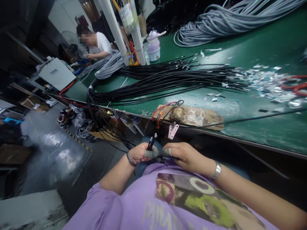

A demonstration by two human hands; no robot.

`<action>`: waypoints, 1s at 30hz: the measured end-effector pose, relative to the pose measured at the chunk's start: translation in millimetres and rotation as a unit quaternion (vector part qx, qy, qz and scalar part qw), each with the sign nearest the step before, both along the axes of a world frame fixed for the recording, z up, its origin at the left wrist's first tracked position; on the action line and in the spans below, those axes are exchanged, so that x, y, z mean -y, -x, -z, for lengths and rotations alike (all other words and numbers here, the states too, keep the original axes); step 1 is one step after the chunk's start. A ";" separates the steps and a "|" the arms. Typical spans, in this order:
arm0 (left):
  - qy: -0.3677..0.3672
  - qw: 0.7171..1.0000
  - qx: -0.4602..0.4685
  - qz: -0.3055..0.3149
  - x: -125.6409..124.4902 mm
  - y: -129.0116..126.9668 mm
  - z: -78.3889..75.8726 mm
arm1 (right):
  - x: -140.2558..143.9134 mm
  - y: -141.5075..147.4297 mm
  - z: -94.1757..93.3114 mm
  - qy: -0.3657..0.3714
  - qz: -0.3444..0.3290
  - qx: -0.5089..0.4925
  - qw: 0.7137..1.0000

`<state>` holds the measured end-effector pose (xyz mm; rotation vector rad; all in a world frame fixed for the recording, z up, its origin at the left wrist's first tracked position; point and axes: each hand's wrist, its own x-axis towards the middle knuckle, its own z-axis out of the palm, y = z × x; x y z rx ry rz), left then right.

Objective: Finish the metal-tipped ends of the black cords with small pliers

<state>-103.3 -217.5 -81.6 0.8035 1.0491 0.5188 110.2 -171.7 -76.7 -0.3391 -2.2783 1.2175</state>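
**A:** What have you got in your hands?

**B:** My left hand [138, 153] is curled in a closed grip round a few black wire ends [151, 142]; their tips stick up just above my fist. My right hand [185, 155] meets it from the other side, fingers pinched narrow on the same small piece between the two hands. There's tape wrapped round the fingertips [150, 154] where they touch. What exactly sits inside that pinch I cannot tell.

**A:** Where are both hands?

**B:** Low, close against my purple shirt [144, 204], below the edge of the green surface [263, 127].

**A:** And beyond them?

**B:** Straight ahead of my grip, on the surface edge, lies a brown taped block [192, 115] with red and black leads on it, and a pale clip [173, 130] hangs just under it. Farther out and to the left, a big bundle of black cables [168, 80] lies across the surface and droops over the edge toward the floor. Far ahead to the right lie grey cable coils [227, 22] and a scatter of scraps [263, 81].

**A:** Anyone else?

**B:** A person in a white shirt [102, 43], far off to the left.
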 end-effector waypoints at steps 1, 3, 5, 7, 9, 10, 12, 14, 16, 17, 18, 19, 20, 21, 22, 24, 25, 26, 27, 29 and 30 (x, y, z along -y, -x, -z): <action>-0.011 1.000 -0.007 0.014 -2.6 -1.1 -2.1 | -2.1 0.4 -2.0 0.035 -0.021 0.000 0.999; -0.045 0.998 -0.016 0.042 -8.0 -5.6 -7.1 | -5.8 1.3 -4.8 0.119 -0.065 0.013 0.991; -0.082 0.995 -0.021 0.055 -12.7 -11.8 -12.5 | -8.2 1.3 -5.7 0.212 -0.093 0.044 0.972; -0.104 0.993 -0.021 0.057 -16.3 -16.8 -17.4 | -9.4 -0.4 -4.9 0.302 -0.095 0.069 0.946; -0.121 0.991 -0.016 0.048 -18.7 -18.1 -21.2 | -10.0 -3.3 -2.2 0.377 -0.063 0.054 0.923; -0.134 0.990 -0.015 0.038 -19.5 -17.2 -22.3 | -10.3 -4.7 -0.1 0.411 -0.035 0.032 0.911; -0.161 0.987 -0.016 0.009 -20.8 -13.2 -23.0 | -11.3 -6.3 5.2 0.471 0.037 -0.035 0.881; -0.174 0.984 -0.021 -0.023 -22.1 -8.9 -21.4 | -13.2 -4.7 10.4 0.516 0.097 -0.097 0.845; -0.175 0.983 -0.025 -0.056 -23.8 -6.9 -18.6 | -16.0 0.1 12.8 0.537 0.115 -0.123 0.826; -0.176 0.981 -0.026 -0.073 -25.0 -7.0 -17.2 | -17.5 3.4 12.5 0.542 0.118 -0.129 0.822; -0.178 0.980 -0.025 -0.090 -26.2 -7.9 -16.0 | -18.9 6.9 11.2 0.545 0.120 -0.135 0.819; -0.180 0.978 -0.025 -0.104 -27.4 -9.2 -15.0 | -20.0 10.2 9.2 0.548 0.125 -0.143 0.815; -0.180 0.977 -0.024 -0.114 -28.6 -10.7 -14.3 | -20.9 13.2 6.8 0.551 0.134 -0.152 0.810; -0.178 0.976 -0.023 -0.122 -29.6 -12.3 -13.7 | -21.4 15.6 4.3 0.554 0.143 -0.161 0.804; -0.175 0.976 -0.023 -0.126 -30.4 -13.8 -13.3 | -21.6 17.4 2.1 0.558 0.150 -0.167 0.799; -0.168 0.977 -0.023 -0.130 -31.5 -16.1 -12.9 | -21.1 19.3 -0.9 0.571 0.159 -0.177 0.786; -0.166 0.977 -0.023 -0.129 -31.7 -17.1 -12.9 | -20.6 19.8 -1.7 0.578 0.164 -0.182 0.778; -0.164 0.978 -0.024 -0.126 -31.9 -18.1 -13.1 | -20.1 20.1 -2.0 0.583 0.172 -0.188 0.771; -0.163 0.979 -0.026 -0.122 -32.0 -19.2 -13.7 | -19.7 20.4 -2.1 0.588 0.179 -0.193 0.765; -0.162 0.980 -0.029 -0.113 -32.3 -21.9 -15.7 | -19.2 21.1 -2.0 0.592 0.196 -0.197 0.756; -0.160 0.981 -0.029 -0.110 -32.5 -23.5 -17.1 | -19.1 21.6 -2.0 0.592 0.203 -0.199 0.754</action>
